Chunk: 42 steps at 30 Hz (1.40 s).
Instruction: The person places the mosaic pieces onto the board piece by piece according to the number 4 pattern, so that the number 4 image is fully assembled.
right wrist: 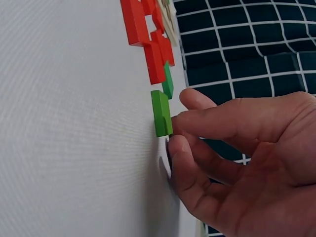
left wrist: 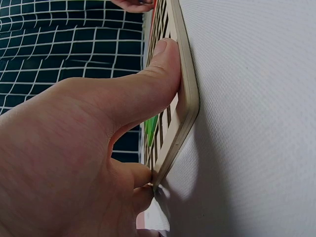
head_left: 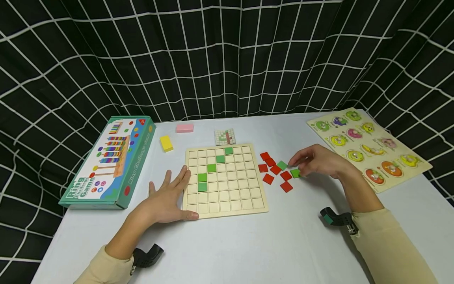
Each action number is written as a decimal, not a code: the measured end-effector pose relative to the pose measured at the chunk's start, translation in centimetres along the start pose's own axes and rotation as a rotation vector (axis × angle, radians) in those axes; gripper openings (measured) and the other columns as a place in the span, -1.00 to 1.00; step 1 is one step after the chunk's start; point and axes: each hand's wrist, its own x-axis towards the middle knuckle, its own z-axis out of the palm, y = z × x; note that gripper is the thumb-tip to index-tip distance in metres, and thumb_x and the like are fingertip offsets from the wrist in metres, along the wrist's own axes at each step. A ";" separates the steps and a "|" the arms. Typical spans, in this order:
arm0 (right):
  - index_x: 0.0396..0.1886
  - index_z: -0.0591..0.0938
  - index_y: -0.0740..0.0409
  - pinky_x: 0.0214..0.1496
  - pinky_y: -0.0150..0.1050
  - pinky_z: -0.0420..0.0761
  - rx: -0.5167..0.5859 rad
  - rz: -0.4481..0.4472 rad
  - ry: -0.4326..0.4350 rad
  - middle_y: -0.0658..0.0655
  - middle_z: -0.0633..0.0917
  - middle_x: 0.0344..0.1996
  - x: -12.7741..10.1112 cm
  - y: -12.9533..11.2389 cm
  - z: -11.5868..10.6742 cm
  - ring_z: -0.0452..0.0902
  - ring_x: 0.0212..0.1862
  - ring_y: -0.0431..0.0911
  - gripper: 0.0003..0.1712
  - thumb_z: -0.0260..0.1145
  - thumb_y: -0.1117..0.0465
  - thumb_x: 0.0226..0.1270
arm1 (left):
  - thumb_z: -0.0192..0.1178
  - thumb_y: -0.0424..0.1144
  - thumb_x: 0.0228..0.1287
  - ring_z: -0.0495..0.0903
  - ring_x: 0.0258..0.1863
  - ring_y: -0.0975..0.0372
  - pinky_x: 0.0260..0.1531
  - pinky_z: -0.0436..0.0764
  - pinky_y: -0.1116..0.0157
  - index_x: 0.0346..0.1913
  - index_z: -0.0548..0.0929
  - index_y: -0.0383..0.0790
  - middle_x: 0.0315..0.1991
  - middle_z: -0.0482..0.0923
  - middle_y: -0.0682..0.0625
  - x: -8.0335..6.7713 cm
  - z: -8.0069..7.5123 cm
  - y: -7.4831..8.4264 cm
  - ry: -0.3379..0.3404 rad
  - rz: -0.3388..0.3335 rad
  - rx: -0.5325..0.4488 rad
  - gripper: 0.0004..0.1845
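Observation:
A square wooden grid board lies on the table, with several green tiles set in its cells in a stepped line. My left hand spreads over the board's left near corner. Its thumb rests on the near rim, and its other fingertips touch the left side. To the right of the board, my right hand is beside a loose green tile, fingertips right at its end, fingers loosely bent. Another green tile and several red tiles lie scattered between that hand and the board.
A small pattern card lies behind the board. Farther left are a yellow block, a pink block and a ring game box. A fruit puzzle board occupies the right side. Black gridded cloth hangs behind the table.

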 end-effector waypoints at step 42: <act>-0.10 0.78 0.27 -0.20 -0.36 0.62 -0.121 -0.076 0.053 0.16 0.74 -0.28 0.2 0.4 0.3 0.57 -0.22 -0.07 -0.62 0.60 0.41 0.01 | 0.40 0.48 0.02 -0.28 0.65 -0.35 0.26 -0.22 -0.67 0.71 -0.14 -0.13 0.74 -0.30 -0.03 0.0 0.0 -0.2 -0.003 0.009 0.004 0.41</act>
